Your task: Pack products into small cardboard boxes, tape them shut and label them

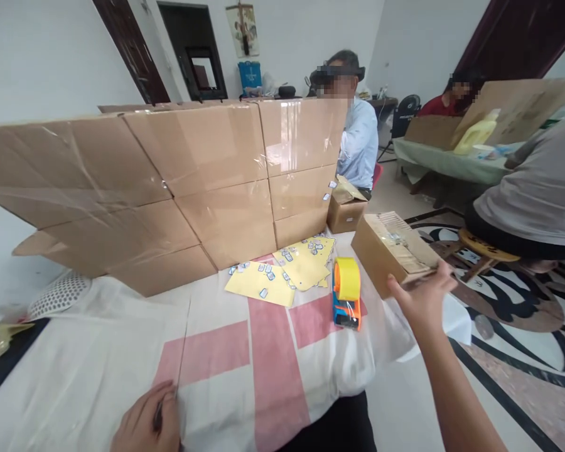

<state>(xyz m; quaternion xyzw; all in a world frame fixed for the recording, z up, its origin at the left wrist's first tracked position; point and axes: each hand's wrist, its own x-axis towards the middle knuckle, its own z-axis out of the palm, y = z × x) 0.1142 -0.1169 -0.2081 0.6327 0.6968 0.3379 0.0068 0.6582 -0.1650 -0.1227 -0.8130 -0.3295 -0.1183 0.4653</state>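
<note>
My right hand (426, 300) grips the near end of a cardboard box (381, 251), thumb on one side and fingers on the other. The box sits tilted at the table's right edge, and its top shows packed pale, ribbed contents. My left hand (148, 419) rests closed on the tablecloth (216, 389) at the front left. A small dark thing shows between its thumb and fingers, too little visible to name. Between the hands and farther back, a tape dispenser (347, 292) with a yellow roll stands near several yellow sheets (261, 282) bearing small stickers.
A tall cardboard partition (216, 188) spans the table's far side. Beside its right end stands another small carton (346, 210). A person in a light blue shirt (360, 138) sits behind it. At the right, another person in grey (537, 182) sits on a wooden stool (487, 248).
</note>
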